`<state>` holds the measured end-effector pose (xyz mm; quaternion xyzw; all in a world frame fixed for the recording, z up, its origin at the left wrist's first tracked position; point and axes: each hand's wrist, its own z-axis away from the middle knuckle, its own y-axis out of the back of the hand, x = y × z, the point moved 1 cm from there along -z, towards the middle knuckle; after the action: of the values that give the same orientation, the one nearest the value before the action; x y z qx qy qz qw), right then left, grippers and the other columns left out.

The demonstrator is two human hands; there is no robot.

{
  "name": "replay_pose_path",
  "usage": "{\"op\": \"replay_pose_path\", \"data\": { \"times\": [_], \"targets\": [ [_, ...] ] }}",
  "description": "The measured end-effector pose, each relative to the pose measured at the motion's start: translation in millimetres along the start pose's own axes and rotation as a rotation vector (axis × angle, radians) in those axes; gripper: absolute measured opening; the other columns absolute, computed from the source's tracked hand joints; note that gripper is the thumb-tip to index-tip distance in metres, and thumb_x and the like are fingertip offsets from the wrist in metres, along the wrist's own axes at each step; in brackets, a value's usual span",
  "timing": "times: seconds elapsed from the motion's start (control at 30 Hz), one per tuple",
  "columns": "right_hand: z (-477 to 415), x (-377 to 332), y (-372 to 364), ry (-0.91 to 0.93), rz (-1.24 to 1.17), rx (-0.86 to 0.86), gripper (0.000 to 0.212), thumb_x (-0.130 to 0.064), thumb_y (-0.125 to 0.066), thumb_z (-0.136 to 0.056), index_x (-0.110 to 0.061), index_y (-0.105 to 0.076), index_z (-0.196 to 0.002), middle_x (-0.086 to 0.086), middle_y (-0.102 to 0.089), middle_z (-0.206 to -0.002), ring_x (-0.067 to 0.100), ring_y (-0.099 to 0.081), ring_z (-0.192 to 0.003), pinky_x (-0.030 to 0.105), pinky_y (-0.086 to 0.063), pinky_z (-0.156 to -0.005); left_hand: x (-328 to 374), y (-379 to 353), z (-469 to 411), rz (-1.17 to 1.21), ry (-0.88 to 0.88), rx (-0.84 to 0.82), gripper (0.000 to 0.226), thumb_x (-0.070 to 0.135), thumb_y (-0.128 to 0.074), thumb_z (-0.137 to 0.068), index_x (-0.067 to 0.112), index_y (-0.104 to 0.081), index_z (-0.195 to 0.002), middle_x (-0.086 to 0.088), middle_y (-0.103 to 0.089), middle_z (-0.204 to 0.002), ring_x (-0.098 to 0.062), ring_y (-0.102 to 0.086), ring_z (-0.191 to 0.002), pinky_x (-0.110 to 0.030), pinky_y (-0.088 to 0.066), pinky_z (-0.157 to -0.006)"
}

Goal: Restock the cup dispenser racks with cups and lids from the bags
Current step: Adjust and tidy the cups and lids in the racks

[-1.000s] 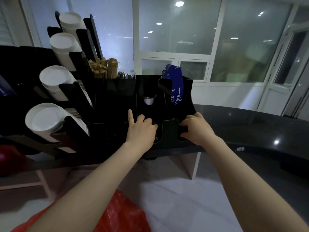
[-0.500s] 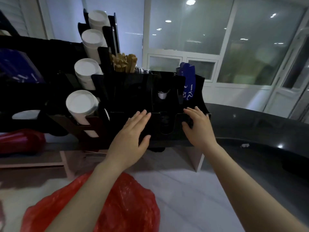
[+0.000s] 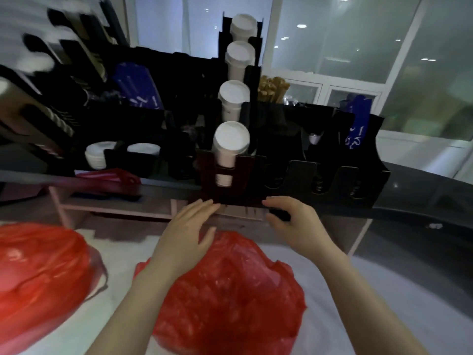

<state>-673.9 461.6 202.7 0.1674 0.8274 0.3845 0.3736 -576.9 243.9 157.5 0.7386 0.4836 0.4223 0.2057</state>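
white floor (image 3: 340, 285), lower frame: two crumpled red plastic bags (image 3: 230, 298). my left hand (image 3: 184, 237) and right hand (image 3: 298, 224), fingers spread and gripping nothing, sit just below the black plastic cup rack (image 3: 286, 139) with four white paper cup stacks (image 3: 231, 140).

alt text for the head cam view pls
Two bare hands, left hand flat and right hand loosely curved, reach empty toward the foot of a black plastic cup dispenser rack holding stacks of white cups. A crinkled red plastic bag lies under the forearms, a second red bag at left.
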Motion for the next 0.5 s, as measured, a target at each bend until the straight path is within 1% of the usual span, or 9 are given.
{"op": "replay_pose_path", "data": {
  "times": [0.07, 0.17, 0.23, 0.3, 0.37, 0.4, 0.47, 0.5],
  "targets": [
    [3, -19, -18, -0.006, -0.003, -0.03, 0.033, -0.025, -0.063, -0.09, -0.025, -0.063, -0.123, -0.01, -0.059, -0.127, 0.007, -0.052, -0.118, 0.016, -0.038, -0.094, -19, 13, 17, -0.024, 0.044, -0.023, 0.047, 0.019, -0.059, -0.09, 0.022, -0.05, -0.136, 0.003, -0.046, -0.142, -0.013, -0.034, -0.136, -0.02, -0.016, -0.109],
    [9, -49, -48, 0.018, 0.004, -0.047, 0.031, -0.026, -0.066, -0.088, -0.024, -0.066, -0.118, -0.013, -0.062, -0.116, 0.008, -0.057, -0.111, 0.014, -0.038, -0.086, -48, 35, 43, -0.034, 0.124, -0.049, 0.048, 0.017, -0.06, -0.089, 0.021, -0.05, -0.136, 0.002, -0.047, -0.142, -0.017, -0.035, -0.136, -0.021, -0.016, -0.109],
    [17, -63, -72, 0.002, 0.011, -0.101, 0.03, -0.026, -0.067, -0.087, -0.025, -0.067, -0.117, -0.011, -0.064, -0.118, 0.009, -0.056, -0.113, 0.015, -0.038, -0.088, -67, 45, 62, -0.034, 0.183, -0.07, 0.048, 0.019, -0.061, -0.089, 0.021, -0.051, -0.135, 0.002, -0.047, -0.141, -0.019, -0.036, -0.136, -0.024, -0.018, -0.11],
    [29, -71, -99, -0.043, 0.04, -0.189, 0.036, -0.03, -0.067, -0.086, -0.026, -0.063, -0.122, -0.008, -0.059, -0.127, 0.01, -0.051, -0.12, 0.017, -0.034, -0.096, -86, 53, 83, -0.025, 0.24, -0.109, 0.046, 0.022, -0.06, -0.09, 0.021, -0.051, -0.135, 0.001, -0.048, -0.141, -0.019, -0.037, -0.135, -0.027, -0.021, -0.111],
    [47, -74, -129, -0.108, 0.084, -0.289, 0.048, -0.036, -0.068, -0.084, -0.027, -0.057, -0.13, -0.001, -0.049, -0.14, 0.017, -0.041, -0.132, 0.025, -0.03, -0.108, -100, 55, 103, -0.017, 0.284, -0.165, 0.047, 0.023, -0.058, -0.09, 0.023, -0.049, -0.137, 0.0, -0.046, -0.143, -0.017, -0.035, -0.136, -0.029, -0.022, -0.113],
    [56, -74, -142, -0.158, 0.107, -0.348, 0.055, -0.039, -0.069, -0.082, -0.028, -0.053, -0.134, 0.005, -0.04, -0.148, 0.022, -0.032, -0.138, 0.03, -0.027, -0.113, -106, 56, 112, -0.003, 0.297, -0.191, 0.048, 0.023, -0.058, -0.09, 0.024, -0.048, -0.137, 0.0, -0.046, -0.144, -0.016, -0.035, -0.137, -0.03, -0.023, -0.113],
    [76, -75, -164, -0.25, 0.162, -0.459, 0.066, -0.044, -0.068, -0.08, -0.032, -0.044, -0.141, 0.011, -0.021, -0.156, 0.028, -0.015, -0.144, 0.038, -0.018, -0.117, -115, 56, 127, 0.024, 0.316, -0.236, 0.051, 0.022, -0.058, -0.089, 0.026, -0.046, -0.138, 0.001, -0.044, -0.145, -0.015, -0.034, -0.137, -0.03, -0.024, -0.112],
    [85, -75, -172, -0.276, 0.184, -0.493, 0.068, -0.045, -0.067, -0.08, -0.034, -0.041, -0.142, 0.012, -0.015, -0.158, 0.029, -0.01, -0.146, 0.04, -0.015, -0.118, -119, 57, 134, 0.032, 0.325, -0.258, 0.051, 0.022, -0.058, -0.089, 0.027, -0.045, -0.139, 0.002, -0.042, -0.146, -0.014, -0.033, -0.137, -0.029, -0.025, -0.112]
  ]
}}
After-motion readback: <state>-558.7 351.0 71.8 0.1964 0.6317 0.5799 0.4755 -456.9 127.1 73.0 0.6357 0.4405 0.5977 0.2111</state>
